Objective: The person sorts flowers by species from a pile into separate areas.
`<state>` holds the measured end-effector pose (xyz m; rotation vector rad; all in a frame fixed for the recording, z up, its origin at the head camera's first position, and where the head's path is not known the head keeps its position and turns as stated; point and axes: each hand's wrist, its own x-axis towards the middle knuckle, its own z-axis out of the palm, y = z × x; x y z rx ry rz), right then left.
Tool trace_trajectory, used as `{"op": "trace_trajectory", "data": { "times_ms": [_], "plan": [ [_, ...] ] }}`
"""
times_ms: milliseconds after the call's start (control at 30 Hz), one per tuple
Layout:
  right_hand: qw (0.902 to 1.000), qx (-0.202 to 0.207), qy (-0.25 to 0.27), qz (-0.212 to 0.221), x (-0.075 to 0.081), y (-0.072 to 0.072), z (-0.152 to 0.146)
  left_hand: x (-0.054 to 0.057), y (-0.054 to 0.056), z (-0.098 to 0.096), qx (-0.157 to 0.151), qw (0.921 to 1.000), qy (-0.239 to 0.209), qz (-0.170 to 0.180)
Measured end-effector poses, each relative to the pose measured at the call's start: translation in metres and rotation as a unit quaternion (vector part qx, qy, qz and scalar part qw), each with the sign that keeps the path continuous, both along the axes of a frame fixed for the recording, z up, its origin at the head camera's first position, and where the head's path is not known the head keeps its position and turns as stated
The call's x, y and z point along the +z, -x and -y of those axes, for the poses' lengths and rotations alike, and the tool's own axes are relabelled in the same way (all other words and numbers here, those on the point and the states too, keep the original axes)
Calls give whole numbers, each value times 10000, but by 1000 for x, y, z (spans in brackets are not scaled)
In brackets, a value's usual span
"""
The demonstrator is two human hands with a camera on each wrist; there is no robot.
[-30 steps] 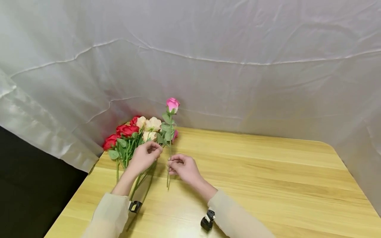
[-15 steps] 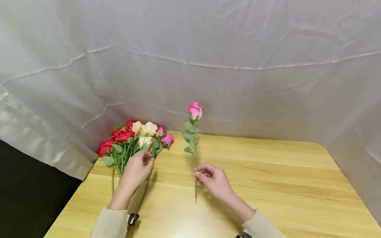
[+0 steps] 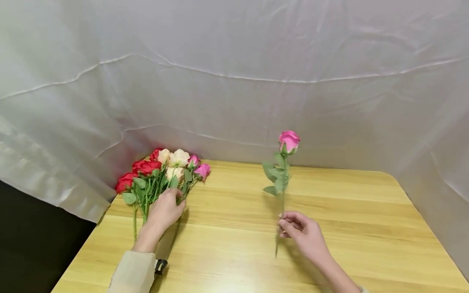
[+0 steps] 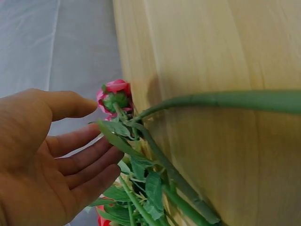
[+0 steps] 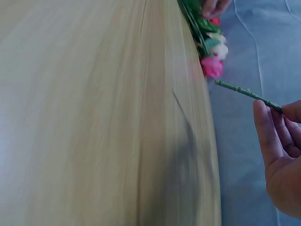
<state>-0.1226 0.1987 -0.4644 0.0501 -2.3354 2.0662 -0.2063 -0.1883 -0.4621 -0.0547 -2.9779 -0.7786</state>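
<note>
My right hand (image 3: 307,237) pinches the stem of a single pink rose (image 3: 289,141) between thumb and fingers. The rose stands nearly upright above the table, bloom on top, and its lower stem (image 5: 242,91) sticks out past the fingers in the right wrist view. Over the stems at the left lies my left hand (image 3: 165,208); in the left wrist view its fingers (image 4: 89,157) are loosely bent with nothing held between them. Beside it are red roses (image 3: 146,166), cream roses (image 3: 178,158) and pink roses (image 3: 202,171) with green leaves. Part of their stems is hidden under the left forearm.
The bunch lies at the left back of the wooden table (image 3: 234,203). A grey-white cloth (image 3: 234,110) hangs behind the table and along its sides. A dark area (image 3: 36,240) lies beyond the left edge.
The right hand has carried the pink rose away from the bunch, to the right. The left hand has stayed over the bunch, and two pink roses there have come into view.
</note>
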Motion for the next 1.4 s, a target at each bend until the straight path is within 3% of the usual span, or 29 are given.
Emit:
{"op": "trace_trajectory", "data": {
  "times_ms": [333, 800, 1033, 1233, 1400],
  "plan": [
    [9981, -524, -119, -310, -9, -16, -57, -11, 8, 4, -5, 9974, 668, 285],
    [9929, -958, -688, 125, -13, -23, -123, -14, 15, 3, -129, 9952, 877, 418],
    [9901, -1079, -749, 500, -21, -26, -160, -13, 14, 1, -39, 9953, 850, 459],
    [9777, -936, -1572, 1027, -23, -30, -191, -13, 15, 1, -23, 9952, 850, 488],
    [9680, -846, -1922, 1374, -24, -30, -216, -13, 15, 2, -6, 9951, 827, 540]
  ]
}}
